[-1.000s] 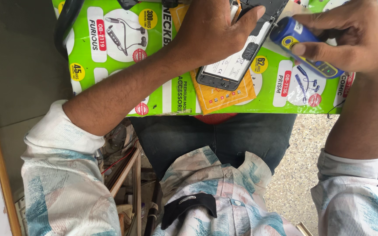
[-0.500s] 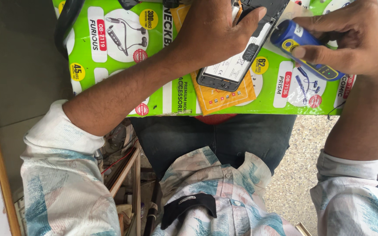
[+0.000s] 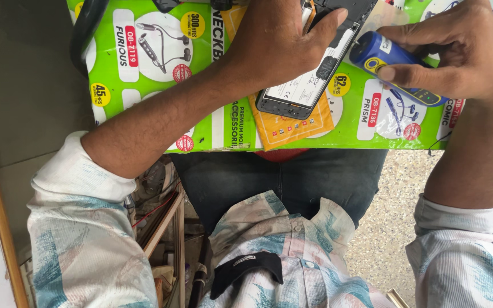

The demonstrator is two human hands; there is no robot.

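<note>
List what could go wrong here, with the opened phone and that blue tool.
1. The opened phone lies on a green printed sheet with only the left hand pinning it; it might slide under pressure.
2. The blue tool in the right hand points at the exposed insides; a slip could scratch parts.
3. The sheet's edge sits over the lap, so small loose pieces could roll off.

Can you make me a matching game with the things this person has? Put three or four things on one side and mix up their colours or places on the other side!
Things:
1. opened phone
2. electric screwdriver
3. printed sheet
4. packet

Descriptions:
A. bright green, covering the work surface
B. orange, lying partly under the phone
C. blue, gripped by the right hand
D. black-framed, steadied by the left hand

Pairs: 1-D, 2-C, 3-A, 4-B
</note>
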